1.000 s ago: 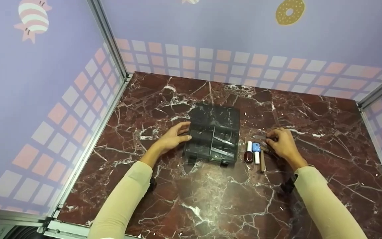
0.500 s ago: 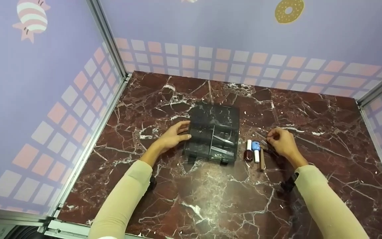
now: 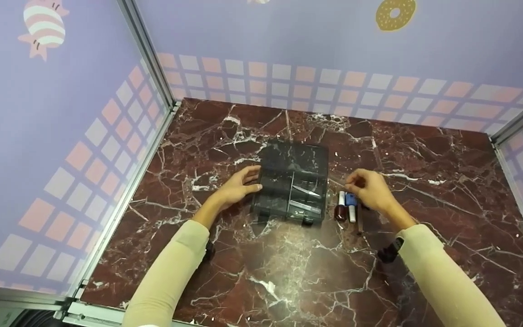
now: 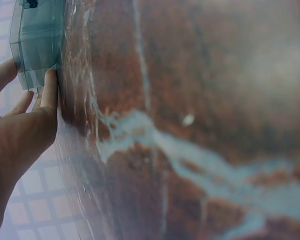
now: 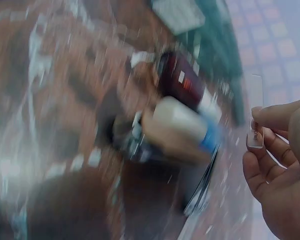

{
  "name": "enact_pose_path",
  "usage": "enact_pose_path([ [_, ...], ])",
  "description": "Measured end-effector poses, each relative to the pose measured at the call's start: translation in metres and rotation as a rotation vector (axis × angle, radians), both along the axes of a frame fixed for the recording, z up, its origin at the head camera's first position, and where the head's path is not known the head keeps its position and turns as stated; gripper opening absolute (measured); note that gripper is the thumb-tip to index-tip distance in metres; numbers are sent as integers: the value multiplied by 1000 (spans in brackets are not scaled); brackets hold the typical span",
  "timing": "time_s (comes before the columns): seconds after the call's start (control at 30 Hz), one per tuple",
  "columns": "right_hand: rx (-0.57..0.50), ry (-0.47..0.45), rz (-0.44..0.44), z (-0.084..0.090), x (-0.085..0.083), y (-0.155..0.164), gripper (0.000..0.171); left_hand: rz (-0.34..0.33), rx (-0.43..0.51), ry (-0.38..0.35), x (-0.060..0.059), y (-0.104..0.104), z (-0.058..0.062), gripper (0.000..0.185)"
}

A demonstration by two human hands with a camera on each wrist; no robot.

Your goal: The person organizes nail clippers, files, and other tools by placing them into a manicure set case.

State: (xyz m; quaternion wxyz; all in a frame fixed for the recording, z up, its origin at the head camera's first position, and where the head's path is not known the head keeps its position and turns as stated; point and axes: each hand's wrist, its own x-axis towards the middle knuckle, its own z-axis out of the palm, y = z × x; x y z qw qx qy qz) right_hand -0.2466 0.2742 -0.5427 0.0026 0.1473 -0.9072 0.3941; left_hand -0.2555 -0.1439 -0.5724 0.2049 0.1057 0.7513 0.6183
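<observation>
A dark translucent box (image 3: 273, 193) with divided compartments stands mid-table. Slim, pale pieces (image 3: 305, 207) lie in its right-hand compartments. My left hand (image 3: 235, 187) rests against the box's left side, thumb and fingers apart; the left wrist view has its fingertips at the box's corner. Between thumb and fingers, my right hand (image 3: 370, 190) pinches a clear glass nail file (image 5: 256, 107) with small reddish lettering, held above the table right of the box. Below that hand lie a dark red nail polish bottle (image 3: 341, 212) and a blue bottle (image 3: 350, 199), both with white caps.
A narrow brown stick (image 3: 359, 221) lies beside the bottles. Near it, dark slender items are blurred in the right wrist view. Patterned panels (image 3: 325, 86) enclose the marbled table (image 3: 225, 281) at the back and sides.
My right hand has lifted the glass nail file from the table and moved left with it, toward the box. My left hand and the box have stayed put.
</observation>
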Motion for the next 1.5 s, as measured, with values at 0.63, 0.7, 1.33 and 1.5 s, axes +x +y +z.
enact_pose_path([
  [0.63, -38, 21, 165, -3, 32, -73, 13, 3, 20, -9, 2, 3, -1, 69],
  [0.7, -37, 29, 162, -4, 33, -75, 13, 7, 19, -10, 2, 2, -2, 69],
  [1.33, 12, 67, -48, -13, 19, 12, 12, 8, -3, 9, 2, -1, 1, 70],
  [1.5, 73, 78, -121, -28, 20, 39, 10, 2, -5, 5, 0, 1, 1, 70],
])
